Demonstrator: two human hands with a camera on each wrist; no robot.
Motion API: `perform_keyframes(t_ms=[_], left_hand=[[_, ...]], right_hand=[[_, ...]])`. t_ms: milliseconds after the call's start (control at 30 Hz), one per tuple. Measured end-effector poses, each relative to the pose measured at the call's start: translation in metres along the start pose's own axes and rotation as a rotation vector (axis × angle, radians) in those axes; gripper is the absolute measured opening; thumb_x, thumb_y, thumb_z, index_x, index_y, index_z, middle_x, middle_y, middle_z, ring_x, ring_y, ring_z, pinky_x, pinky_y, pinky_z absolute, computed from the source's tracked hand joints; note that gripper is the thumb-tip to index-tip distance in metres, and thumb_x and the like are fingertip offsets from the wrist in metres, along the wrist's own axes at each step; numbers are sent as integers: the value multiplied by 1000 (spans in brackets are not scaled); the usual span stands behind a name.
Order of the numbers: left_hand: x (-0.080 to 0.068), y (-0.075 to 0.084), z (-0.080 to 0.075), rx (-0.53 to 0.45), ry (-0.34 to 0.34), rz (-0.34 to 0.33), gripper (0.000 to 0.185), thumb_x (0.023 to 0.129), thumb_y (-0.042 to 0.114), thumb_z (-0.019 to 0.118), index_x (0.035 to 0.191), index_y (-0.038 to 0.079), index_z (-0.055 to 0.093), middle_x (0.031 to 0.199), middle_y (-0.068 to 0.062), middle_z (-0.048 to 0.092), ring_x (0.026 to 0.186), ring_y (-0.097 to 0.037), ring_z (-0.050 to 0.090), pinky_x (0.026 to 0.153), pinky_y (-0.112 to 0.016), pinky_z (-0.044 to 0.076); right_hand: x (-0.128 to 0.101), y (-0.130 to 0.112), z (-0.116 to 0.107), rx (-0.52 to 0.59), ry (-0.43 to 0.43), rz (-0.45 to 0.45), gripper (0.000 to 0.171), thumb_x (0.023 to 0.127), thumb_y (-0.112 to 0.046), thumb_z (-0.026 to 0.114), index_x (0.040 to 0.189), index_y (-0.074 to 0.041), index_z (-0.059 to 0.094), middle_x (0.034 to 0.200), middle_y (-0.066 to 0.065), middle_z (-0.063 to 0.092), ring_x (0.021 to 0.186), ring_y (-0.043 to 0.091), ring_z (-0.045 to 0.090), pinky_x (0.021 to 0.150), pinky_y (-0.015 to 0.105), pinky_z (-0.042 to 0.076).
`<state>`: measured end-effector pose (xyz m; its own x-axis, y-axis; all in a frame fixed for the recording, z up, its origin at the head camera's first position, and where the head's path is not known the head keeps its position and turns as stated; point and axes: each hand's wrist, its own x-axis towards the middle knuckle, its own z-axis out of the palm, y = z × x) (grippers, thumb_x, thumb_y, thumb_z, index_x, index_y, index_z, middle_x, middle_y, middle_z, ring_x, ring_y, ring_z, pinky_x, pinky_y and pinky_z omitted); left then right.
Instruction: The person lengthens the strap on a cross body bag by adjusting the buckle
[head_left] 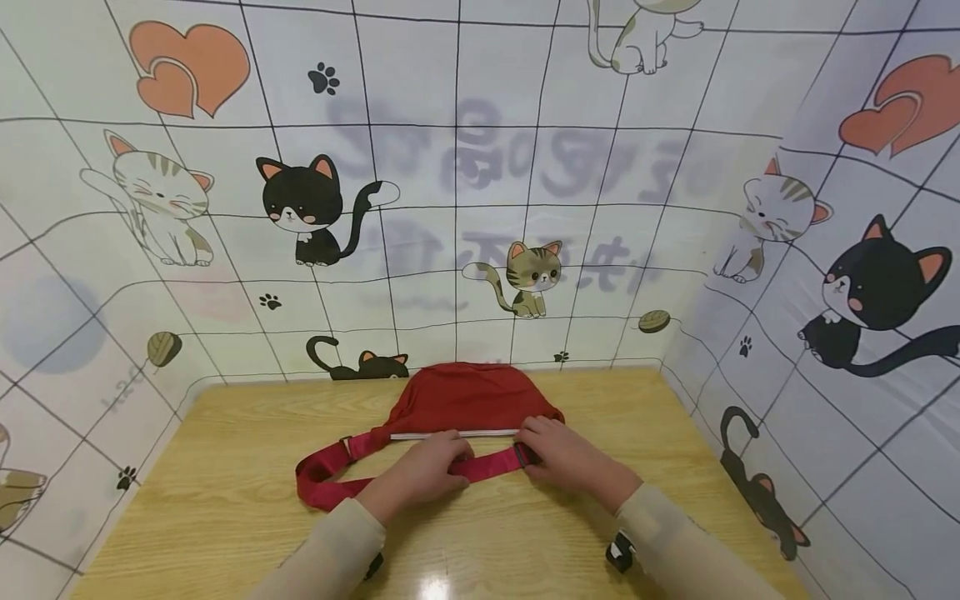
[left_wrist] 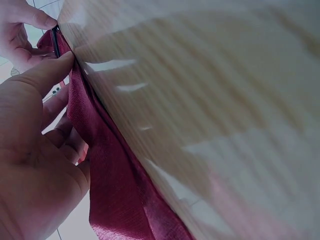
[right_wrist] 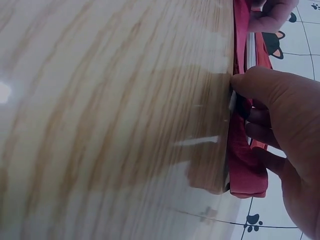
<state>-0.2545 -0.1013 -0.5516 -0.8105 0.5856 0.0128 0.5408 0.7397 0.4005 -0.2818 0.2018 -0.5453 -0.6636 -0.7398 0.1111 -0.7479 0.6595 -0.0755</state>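
Note:
A red waist bag (head_left: pixel 467 398) lies flat on the wooden table (head_left: pixel 225 517), its white zipper line facing me. Its red strap (head_left: pixel 324 482) loops out to the left and runs along the front of the bag. My left hand (head_left: pixel 456 463) grips the strap near its middle; in the left wrist view the thumb (left_wrist: pixel 55 70) presses on the strap (left_wrist: pixel 117 190). My right hand (head_left: pixel 529 450) pinches the strap at a dark slider buckle (head_left: pixel 521 455), close to the bag's right end. The right wrist view has the thumb (right_wrist: pixel 250 82) on that buckle, with red fabric (right_wrist: pixel 245 167) under the fingers.
Fabric walls printed with cartoon cats (head_left: pixel 307 208) and hearts enclose the table on the left, back and right. Bare wood lies on both sides of the bag and in front of my arms. A small dark wrist device (head_left: pixel 621 552) shows under the right sleeve.

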Motion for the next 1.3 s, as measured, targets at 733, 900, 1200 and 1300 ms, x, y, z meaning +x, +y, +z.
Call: perform_keyframes(t_ms=[733,900,1200,1300], left_hand=[[9,3,2,-26,-5,-7,31,96,34,89,121,22,75,110,11,64,96,-6,58,89,-34,56],[13,5,2,-28,-2,-7,28,97,33,88,119,22,75,107,12,63,92,-5,57,87,-32,55],[20,13,-2,-76,6,-10,26,99,30,87,119,20,75,102,8,62,89,-7,56,82,-30,53],[23,14,-3,-98,17,-10,23,100,30,86,117,19,75,102,7,63,89,-9,57,82,-30,53]], right_hand=[[2,3,-2,90,-51,76,40,96,-32,87,130,-17,73,118,-7,61,108,12,57,98,37,56],[1,4,-1,109,-35,64,41,96,-33,88,130,-17,72,118,-7,61,109,11,56,98,37,56],[0,3,-6,154,33,31,42,94,-30,88,130,-17,70,122,-6,62,111,11,57,100,37,56],[0,1,-8,163,52,23,40,94,-28,88,128,-17,69,121,-6,61,111,11,56,100,36,55]])
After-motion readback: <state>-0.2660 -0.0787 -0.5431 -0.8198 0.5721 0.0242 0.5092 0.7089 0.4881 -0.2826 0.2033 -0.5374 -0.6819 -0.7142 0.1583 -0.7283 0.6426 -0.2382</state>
